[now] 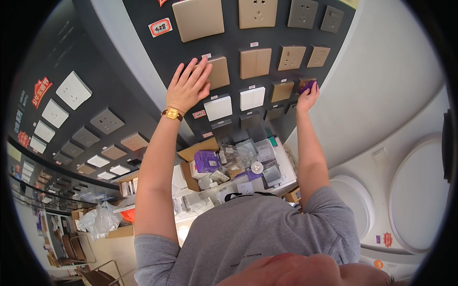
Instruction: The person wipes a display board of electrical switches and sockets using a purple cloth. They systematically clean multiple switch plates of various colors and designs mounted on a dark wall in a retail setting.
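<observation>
A dark display board (229, 46) with rows of wall switches and sockets stands before me. My left hand (189, 84), with a gold watch (172, 113) on its wrist, lies with spread fingers against a gold switch plate (219, 73), covering its left part. My right hand (309, 98) holds a small purple cloth (307, 87) against a brownish plate (302, 83) near the board's right edge. Beside it is a gold blank-faced plate (282, 91). White switch plates (218, 108) sit below my left hand.
Below the board, a counter holds an open cardboard box (189, 175), a purple box (206, 161), plastic-wrapped parts and loose switches. Another display board (82, 118) curves along the left. Round white lamps (420, 193) are at the right. A chair (98, 277) stands at the lower left.
</observation>
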A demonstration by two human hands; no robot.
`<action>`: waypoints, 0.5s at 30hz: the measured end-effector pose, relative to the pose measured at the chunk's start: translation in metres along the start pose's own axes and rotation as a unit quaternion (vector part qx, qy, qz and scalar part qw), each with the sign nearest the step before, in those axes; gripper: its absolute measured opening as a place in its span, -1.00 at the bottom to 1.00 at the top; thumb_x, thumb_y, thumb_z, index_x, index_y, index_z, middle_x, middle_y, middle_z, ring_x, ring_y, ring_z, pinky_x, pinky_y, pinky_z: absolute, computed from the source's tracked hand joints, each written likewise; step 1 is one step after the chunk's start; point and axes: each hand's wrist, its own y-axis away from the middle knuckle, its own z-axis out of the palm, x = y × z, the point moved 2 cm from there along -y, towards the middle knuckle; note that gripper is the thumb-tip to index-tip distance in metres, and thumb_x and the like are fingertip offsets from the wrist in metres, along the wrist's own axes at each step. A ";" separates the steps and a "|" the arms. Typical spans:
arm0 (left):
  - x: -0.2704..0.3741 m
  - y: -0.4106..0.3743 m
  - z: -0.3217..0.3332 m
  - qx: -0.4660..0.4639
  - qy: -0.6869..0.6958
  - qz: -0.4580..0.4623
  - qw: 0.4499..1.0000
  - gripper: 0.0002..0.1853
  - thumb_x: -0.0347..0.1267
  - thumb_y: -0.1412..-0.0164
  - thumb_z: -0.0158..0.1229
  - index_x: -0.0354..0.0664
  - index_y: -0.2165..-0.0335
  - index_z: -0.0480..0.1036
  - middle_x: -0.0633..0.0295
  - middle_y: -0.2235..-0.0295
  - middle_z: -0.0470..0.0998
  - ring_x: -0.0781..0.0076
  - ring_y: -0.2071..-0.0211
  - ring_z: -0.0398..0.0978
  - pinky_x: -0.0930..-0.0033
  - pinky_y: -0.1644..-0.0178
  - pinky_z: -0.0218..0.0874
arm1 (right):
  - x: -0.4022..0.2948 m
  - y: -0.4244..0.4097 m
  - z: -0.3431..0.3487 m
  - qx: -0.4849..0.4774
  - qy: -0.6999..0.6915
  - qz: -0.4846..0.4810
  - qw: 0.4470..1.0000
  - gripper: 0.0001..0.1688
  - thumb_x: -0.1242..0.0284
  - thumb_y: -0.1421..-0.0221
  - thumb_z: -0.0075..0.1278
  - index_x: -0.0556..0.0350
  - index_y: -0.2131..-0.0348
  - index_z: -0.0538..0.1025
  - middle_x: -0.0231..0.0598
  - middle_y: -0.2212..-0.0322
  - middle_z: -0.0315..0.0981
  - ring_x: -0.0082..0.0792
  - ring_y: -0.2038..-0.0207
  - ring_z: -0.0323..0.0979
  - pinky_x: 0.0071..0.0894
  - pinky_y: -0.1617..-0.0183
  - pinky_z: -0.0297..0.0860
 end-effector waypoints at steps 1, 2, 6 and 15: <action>0.000 0.000 0.000 0.000 0.000 -0.001 1.000 -0.43 -0.20 -0.09 0.15 0.13 -0.12 0.38 0.43 -0.19 0.34 0.41 -0.18 0.30 0.18 -0.29 0.06 | -0.002 -0.003 0.001 -0.004 -0.003 -0.004 1.000 -0.49 0.60 -0.19 -0.16 0.14 -0.14 0.37 0.07 -0.14 0.19 0.06 -0.15 0.23 -0.18 -0.26 0.18; -0.001 0.001 0.000 0.002 -0.003 -0.001 1.000 -0.43 -0.20 -0.09 0.15 0.14 -0.12 0.38 0.43 -0.19 0.34 0.41 -0.18 0.30 0.18 -0.29 0.06 | -0.004 -0.008 0.000 -0.007 -0.007 -0.008 1.000 -0.50 0.60 -0.19 -0.16 0.15 -0.13 0.38 0.06 -0.13 0.20 0.06 -0.15 0.23 -0.19 -0.26 0.18; 0.000 0.001 -0.001 0.009 -0.009 -0.002 1.000 -0.44 -0.20 -0.09 0.15 0.15 -0.12 0.39 0.44 -0.19 0.34 0.42 -0.18 0.30 0.19 -0.29 0.07 | -0.022 -0.019 -0.008 -0.031 -0.003 -0.054 0.998 -0.53 0.62 -0.17 -0.16 0.17 -0.09 0.41 0.02 -0.11 0.24 0.05 -0.14 0.23 -0.19 -0.25 0.19; -0.001 0.003 0.002 -0.001 -0.003 0.001 1.000 -0.41 -0.18 -0.08 0.16 0.14 -0.14 0.37 0.42 -0.21 0.31 0.38 -0.21 0.25 0.17 -0.31 0.02 | -0.065 0.035 -0.009 -0.047 -0.002 -0.121 0.992 -0.48 0.67 -0.12 -0.12 0.08 -0.08 0.45 -0.02 -0.11 0.24 0.05 -0.14 0.23 -0.13 -0.23 0.17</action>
